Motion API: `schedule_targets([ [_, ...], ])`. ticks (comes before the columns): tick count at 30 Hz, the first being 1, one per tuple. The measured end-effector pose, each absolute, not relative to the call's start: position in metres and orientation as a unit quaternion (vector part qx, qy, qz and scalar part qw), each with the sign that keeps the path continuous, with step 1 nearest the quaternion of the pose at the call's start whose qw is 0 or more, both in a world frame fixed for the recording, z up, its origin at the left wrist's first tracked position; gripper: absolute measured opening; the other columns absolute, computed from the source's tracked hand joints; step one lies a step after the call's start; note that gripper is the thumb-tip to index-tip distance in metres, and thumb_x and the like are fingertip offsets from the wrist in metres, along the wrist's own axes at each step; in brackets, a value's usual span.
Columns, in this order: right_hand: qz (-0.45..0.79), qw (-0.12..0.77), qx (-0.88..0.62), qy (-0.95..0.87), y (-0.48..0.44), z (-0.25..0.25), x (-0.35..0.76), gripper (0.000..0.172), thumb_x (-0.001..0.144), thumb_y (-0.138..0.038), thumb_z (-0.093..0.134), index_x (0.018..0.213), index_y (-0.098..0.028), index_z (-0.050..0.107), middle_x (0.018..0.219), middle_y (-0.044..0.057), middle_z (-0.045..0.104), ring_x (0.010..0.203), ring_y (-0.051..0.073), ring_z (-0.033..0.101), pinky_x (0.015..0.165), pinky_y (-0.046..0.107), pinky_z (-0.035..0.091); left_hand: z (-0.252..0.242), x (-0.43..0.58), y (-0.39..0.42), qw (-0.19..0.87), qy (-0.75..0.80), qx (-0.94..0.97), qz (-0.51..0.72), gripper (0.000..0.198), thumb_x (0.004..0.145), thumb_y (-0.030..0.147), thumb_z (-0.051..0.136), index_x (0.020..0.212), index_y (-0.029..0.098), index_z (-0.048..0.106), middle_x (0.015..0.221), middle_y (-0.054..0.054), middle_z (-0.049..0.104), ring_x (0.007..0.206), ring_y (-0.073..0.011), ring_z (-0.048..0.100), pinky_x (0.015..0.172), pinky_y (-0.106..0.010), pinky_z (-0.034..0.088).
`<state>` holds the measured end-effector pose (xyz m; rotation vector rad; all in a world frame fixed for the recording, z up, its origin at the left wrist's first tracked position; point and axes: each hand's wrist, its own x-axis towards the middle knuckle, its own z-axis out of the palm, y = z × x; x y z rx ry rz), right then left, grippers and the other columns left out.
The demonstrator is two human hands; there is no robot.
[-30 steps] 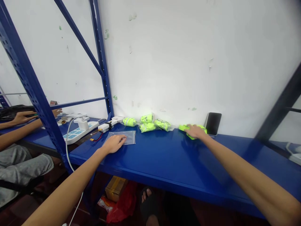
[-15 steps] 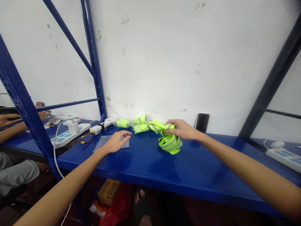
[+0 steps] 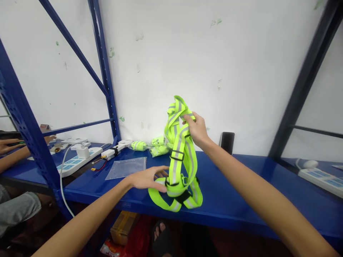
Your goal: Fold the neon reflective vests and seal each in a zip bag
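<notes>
Far left in my view, a co-worker's hands (image 3: 10, 145) sit at the neighbouring stretch of blue steel shelf, above a grey trouser leg (image 3: 17, 210). Next along, a white power strip (image 3: 77, 160) with blue panels lies on that shelf, a white plug charger (image 3: 83, 152) standing in it and a white cable (image 3: 62, 185) dropping down past the shelf's edge. Just right of it are thin red and black wires (image 3: 98, 165) with a yellow connector. A clear plastic zip bag (image 3: 125, 168) lies flat on the blue shelf (image 3: 235, 194), and tied neon-yellow bundles (image 3: 139, 145) sit against the wall behind it. My left hand (image 3: 146, 178) is open, fingers spread wide, and reaches the lower straps of a neon-yellow reflective strap vest (image 3: 178, 157), though I cannot tell whether it is gripping them. The vest hangs in a tall tangle with silver stripes and black buckles, its lowest loops at or just above the shelf. My right hand (image 3: 197, 129) holds its upper straps in a narrow pinch, up in the air. Further right, a black phone (image 3: 227, 142) leans against the wall, and a second power strip (image 3: 321, 182) sits beyond the dark upright.
</notes>
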<state>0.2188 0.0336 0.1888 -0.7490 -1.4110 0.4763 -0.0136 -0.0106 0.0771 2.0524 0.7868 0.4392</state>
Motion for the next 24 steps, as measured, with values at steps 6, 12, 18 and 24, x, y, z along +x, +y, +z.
schedule_targets([
  [6,0.216,0.665,-0.433,-0.569,0.085,0.176,0.24,0.05,0.089,-0.055,0.035,0.121,-0.018,0.046,0.102,0.01,0.062,0.079,0.019,0.061,0.065,0.029,0.048,0.06,-0.003,-0.004,0.369,0.342,0.829,0.244,0.025,0.077,0.035,0.063,0.095,0.019,0.062,0.086,-0.003,0.065,0.078,-0.0221,0.061,0.069,-0.029,0.046],
  [12,0.027,0.33,-0.549,-0.767,0.075,0.112,0.263,0.046,0.088,-0.04,0.047,0.126,-0.013,0.05,0.127,0.018,0.05,0.109,0.027,0.055,0.093,0.038,0.041,0.064,-0.019,0.011,0.38,0.42,0.778,0.272,0.032,0.083,0.046,0.053,0.098,0.018,0.058,0.083,-0.004,0.064,0.083,-0.023,0.062,0.074,-0.031,0.046],
  [18,-0.09,0.09,-0.409,-0.904,0.014,0.074,0.261,0.045,0.079,-0.047,0.059,0.114,-0.019,0.06,0.112,0.012,0.061,0.104,0.028,0.054,0.087,0.038,0.041,0.055,-0.029,0.018,0.223,0.405,0.818,0.343,0.044,0.086,0.044,0.051,0.125,0.023,0.05,0.118,-0.01,0.057,0.106,-0.0236,0.054,0.085,-0.035,0.045],
  [24,-0.186,0.015,-0.424,-0.886,0.008,0.071,0.275,0.022,0.087,-0.026,0.049,0.089,-0.014,0.067,0.095,0.015,0.066,0.1,0.03,0.054,0.088,0.046,0.038,0.061,-0.023,0.002,0.083,0.319,0.855,0.4,0.019,0.084,0.03,0.055,0.097,0.021,0.065,0.103,-0.008,0.062,0.097,-0.0217,0.058,0.089,-0.035,0.043],
])
